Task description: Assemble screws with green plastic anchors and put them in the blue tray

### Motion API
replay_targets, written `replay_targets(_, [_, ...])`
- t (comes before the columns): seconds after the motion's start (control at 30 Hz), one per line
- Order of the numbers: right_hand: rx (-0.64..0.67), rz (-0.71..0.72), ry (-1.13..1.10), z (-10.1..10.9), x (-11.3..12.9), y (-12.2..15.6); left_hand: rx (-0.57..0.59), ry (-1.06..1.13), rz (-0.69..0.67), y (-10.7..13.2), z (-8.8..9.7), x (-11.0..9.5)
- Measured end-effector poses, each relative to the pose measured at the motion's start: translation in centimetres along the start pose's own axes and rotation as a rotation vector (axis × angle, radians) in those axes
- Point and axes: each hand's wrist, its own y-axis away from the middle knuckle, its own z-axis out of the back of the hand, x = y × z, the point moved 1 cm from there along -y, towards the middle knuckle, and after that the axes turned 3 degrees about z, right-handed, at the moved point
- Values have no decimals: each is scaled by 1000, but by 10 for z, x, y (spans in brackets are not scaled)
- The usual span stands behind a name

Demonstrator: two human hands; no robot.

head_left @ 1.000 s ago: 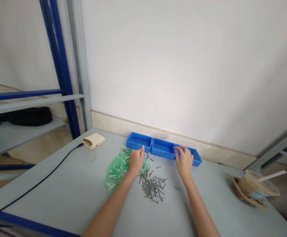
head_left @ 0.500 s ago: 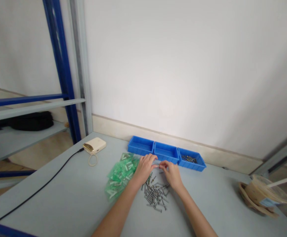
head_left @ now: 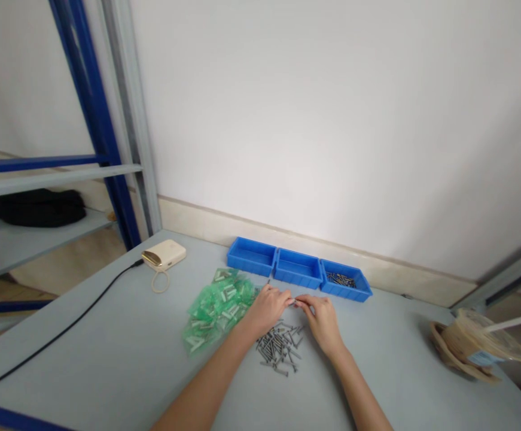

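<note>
Above a loose pile of grey metal screws [head_left: 276,347], my left hand [head_left: 267,308] and my right hand [head_left: 323,320] meet at the fingertips. Both are closed in a pinch on one small, thin, pale piece [head_left: 293,301], mostly covered by fingers, its kind too small to make out. A short dark tip shows just above my left knuckles. Beside my left hand lies green plastic packaging [head_left: 219,308] with several whitish cylindrical pieces in it. Just beyond the hands stand three blue bins in a row: the left bin [head_left: 251,256], the middle bin [head_left: 298,268] and the right bin [head_left: 347,291], which holds small screws.
A cream power bank [head_left: 165,254] with a loop and a black cable [head_left: 72,326] lies at the left of the grey table [head_left: 121,359]. A lidded cup [head_left: 480,341] with a straw stands in a cardboard holder at the right. Blue shelf posts [head_left: 92,114] rise at the left.
My hands have come closer together, and their fingertips now meet on the small piece. The view has shifted slightly; the bins and the pile look the same.
</note>
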Motion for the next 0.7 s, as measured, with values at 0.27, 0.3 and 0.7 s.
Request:
replay_targets(0.27, [-15,63,21,1,3,2,-43,82,18,1,3,1])
replay_targets(0.3, [-29,65,31,1,3,2,-44,88,24,2,3,1])
replay_targets(0.7, [13,98,80,1,5,3,5,176,140,-1,1,0])
